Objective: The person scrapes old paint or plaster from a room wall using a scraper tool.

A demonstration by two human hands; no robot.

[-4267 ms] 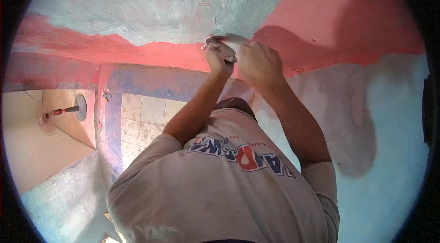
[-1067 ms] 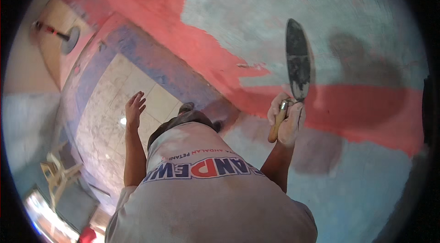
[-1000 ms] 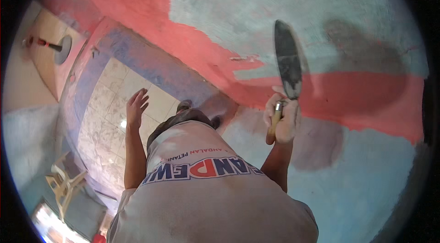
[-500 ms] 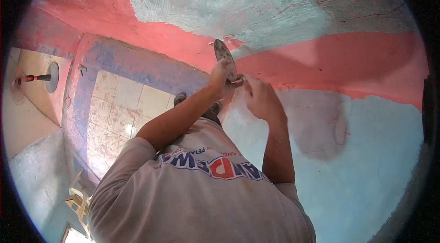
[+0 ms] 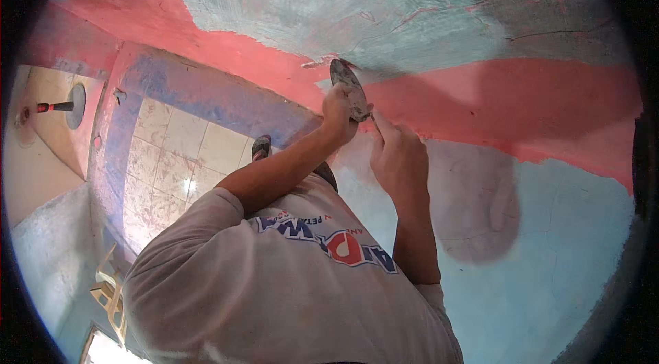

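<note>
My left hand [image 5: 338, 115] is closed around a dark grey, oval-ended trowel [image 5: 351, 88] smeared with pale compound. Its rounded tip points up and away from me, near a chipped spot [image 5: 321, 60] on the pink and grey-green wall. Just right of the trowel's lower end is my right hand [image 5: 401, 158], fingers curled, with the index finger and thumb brought close to the trowel's edge. Something thin seems to sit at those fingertips, too small to make out. Whether it joins the trowel cannot be told.
A pink band [image 5: 439, 104] crosses the surface, with light blue paint [image 5: 583, 240] below right. At left lie dusty floor tiles [image 5: 182, 144] and a grey disc [image 5: 77, 106] with a red-and-black handle. A yellowish chair [image 5: 110, 295] stands lower left. One foot [image 5: 261, 147] shows past my body.
The trowel and my left hand have shifted slightly right. My right hand has moved a little right and down, still close to the trowel's lower end. The whole view has turned slightly.
</note>
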